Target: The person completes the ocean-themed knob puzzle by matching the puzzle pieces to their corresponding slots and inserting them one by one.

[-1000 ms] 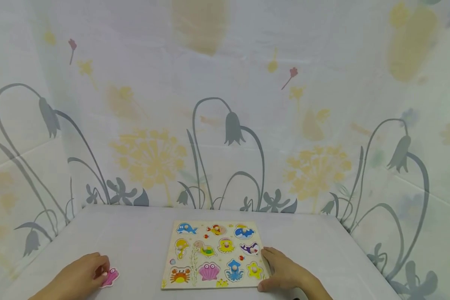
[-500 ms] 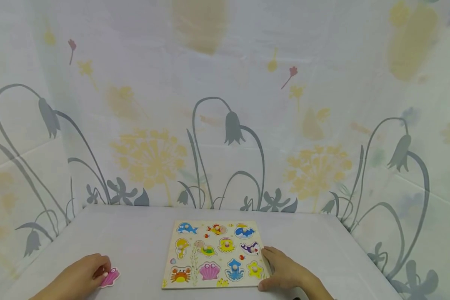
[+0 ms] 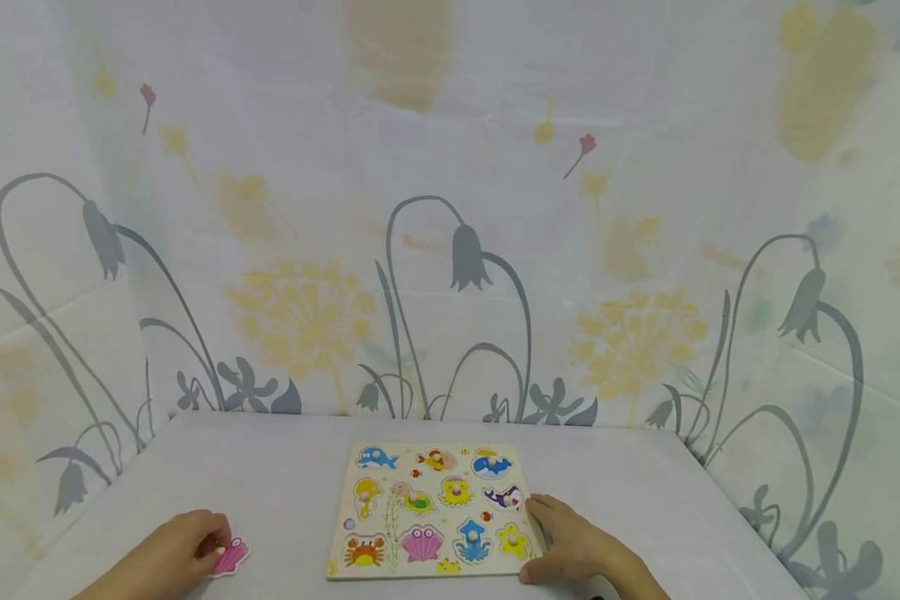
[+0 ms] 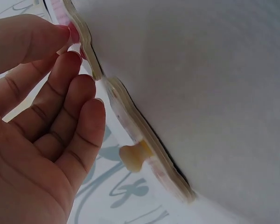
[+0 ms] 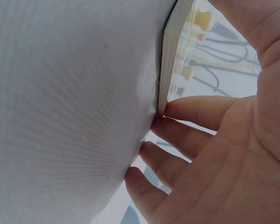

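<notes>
In the head view my left hand [image 3: 167, 553] pinches a pink shell puzzle piece [image 3: 232, 557] at the left of the table. The left wrist view shows the thumb and forefinger at the piece's pink knob [image 4: 73, 33], the other fingers loosely bent. A second puzzle piece [image 4: 144, 140] with a pale wooden knob lies on the table beside those fingers; the head view hides it. My right hand [image 3: 570, 537] rests against the right edge of a sea-animal puzzle board [image 3: 334, 533], its thumb near the front corner. In the right wrist view a fingertip touches the board's edge.
Several pieces with wooden knobs sit in the board, among them a squid [image 3: 472, 542] and a starfish [image 3: 512, 540]. No knob shows on the board's shell picture [image 3: 422, 543] or crab picture [image 3: 364, 551]. A flower-printed curtain [image 3: 450, 333] stands behind the white table [image 3: 292, 467].
My left hand and the pink shell piece have shifted slightly to the right. The right hand stays against the board; the whole head view has shifted a little.
</notes>
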The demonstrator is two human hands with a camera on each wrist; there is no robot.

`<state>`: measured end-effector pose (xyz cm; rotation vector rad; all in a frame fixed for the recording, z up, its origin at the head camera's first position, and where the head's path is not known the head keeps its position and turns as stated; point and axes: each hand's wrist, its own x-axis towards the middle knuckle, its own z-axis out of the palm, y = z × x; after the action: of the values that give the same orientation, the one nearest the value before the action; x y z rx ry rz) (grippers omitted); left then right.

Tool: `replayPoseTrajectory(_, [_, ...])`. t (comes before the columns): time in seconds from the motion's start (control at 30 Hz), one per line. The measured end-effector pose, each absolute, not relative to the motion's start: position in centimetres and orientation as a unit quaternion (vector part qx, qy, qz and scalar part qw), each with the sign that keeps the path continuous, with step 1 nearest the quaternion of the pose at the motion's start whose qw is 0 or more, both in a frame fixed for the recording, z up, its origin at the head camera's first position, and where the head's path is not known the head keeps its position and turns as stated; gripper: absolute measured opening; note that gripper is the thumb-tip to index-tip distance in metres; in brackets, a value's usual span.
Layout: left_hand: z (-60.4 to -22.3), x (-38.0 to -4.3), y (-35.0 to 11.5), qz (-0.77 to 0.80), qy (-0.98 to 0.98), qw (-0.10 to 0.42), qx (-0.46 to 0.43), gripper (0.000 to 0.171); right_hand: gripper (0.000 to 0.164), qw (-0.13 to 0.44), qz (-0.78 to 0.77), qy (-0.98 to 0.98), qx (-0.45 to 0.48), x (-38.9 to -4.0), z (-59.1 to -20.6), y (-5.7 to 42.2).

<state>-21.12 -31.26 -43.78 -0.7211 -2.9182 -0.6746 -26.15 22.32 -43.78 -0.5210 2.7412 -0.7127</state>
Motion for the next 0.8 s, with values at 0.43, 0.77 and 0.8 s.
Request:
replayPoseTrajectory(0.43, [-43.2,-21.8,-27.7,-0.201,-0.944,0.078,-0.249,0.023,0.101,0.134,-0.245,0.944,-0.177,-26.3,-43.9,22.4])
replayPoseTrajectory(0.77, [-41.9,-23.3,-22.7,-0.215,-0.941,0.054,-0.255,0.017,0.099,0.134,-0.242,0.945,-0.173,-26.3,-43.9,22.3])
replayPoseTrajectory(0.8, [-41.8,-23.4,-22.2,-0.216,-0.941,0.050,-0.255,0.017,0.099,0.134,-0.242,0.945,-0.173,-26.3,-43.9,22.3])
